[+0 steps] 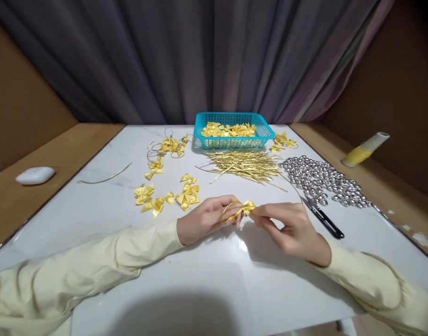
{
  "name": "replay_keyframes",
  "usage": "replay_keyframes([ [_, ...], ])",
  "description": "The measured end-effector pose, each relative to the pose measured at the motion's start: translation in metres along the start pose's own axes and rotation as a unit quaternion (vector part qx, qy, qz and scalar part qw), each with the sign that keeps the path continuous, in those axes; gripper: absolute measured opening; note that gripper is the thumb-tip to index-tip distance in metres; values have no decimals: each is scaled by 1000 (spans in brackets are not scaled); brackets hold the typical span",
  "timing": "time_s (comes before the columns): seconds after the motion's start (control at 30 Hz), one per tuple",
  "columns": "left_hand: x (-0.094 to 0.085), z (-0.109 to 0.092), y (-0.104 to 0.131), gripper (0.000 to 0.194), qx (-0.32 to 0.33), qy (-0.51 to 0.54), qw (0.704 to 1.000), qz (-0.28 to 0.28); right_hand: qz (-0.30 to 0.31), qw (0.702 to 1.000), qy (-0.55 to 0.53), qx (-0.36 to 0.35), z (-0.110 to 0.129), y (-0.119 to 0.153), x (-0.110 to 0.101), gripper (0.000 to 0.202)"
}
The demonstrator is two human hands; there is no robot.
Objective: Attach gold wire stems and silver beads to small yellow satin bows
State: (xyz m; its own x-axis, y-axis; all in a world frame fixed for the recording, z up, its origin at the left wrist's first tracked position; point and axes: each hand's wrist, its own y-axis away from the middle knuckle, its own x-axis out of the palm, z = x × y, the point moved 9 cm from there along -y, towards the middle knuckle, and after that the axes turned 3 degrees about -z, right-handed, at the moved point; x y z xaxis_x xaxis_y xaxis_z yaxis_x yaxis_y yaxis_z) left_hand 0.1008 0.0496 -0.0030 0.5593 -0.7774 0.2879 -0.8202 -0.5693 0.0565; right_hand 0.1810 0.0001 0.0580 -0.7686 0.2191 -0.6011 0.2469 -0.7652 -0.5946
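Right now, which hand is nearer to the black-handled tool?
Right. The right hand is close beside the black-handled tool, on its left; the left hand is farther left, across the yellow bow.

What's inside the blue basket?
The blue basket has a heap of shiny yellow bows inside. More yellow peeks through the holes in its front wall. The bows cover most of the bottom, so I can't tell what, if anything, lies underneath them.
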Motion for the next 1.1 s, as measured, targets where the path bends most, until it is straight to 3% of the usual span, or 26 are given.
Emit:
replay_keyframes([
  [0.33, 0, 0, 0, 18, 12, 38, 999, 6, -1, 1000, -17, 16, -5, 0, 1, 19],
  [0.63, -3, 3, 0, 20, 11, 11, 1000, 6, 2, 999, -48, 24, -5, 0, 1, 17],
  [0.73, -5, 1, 1, 21, 21, -47, 999, 2, 18, 997, -62, 51, -11, 0, 4, 15],
  [0.87, -5, -9, 4, 26, 57, -210, 976, -13, 52, 989, -100, 97, -21, 2, 7, 12],
  [1.1, 6, -19, 8, 23, 110, -393, 913, -5, -24, 998, -48, 24, -7, -3, -17, 14],
])
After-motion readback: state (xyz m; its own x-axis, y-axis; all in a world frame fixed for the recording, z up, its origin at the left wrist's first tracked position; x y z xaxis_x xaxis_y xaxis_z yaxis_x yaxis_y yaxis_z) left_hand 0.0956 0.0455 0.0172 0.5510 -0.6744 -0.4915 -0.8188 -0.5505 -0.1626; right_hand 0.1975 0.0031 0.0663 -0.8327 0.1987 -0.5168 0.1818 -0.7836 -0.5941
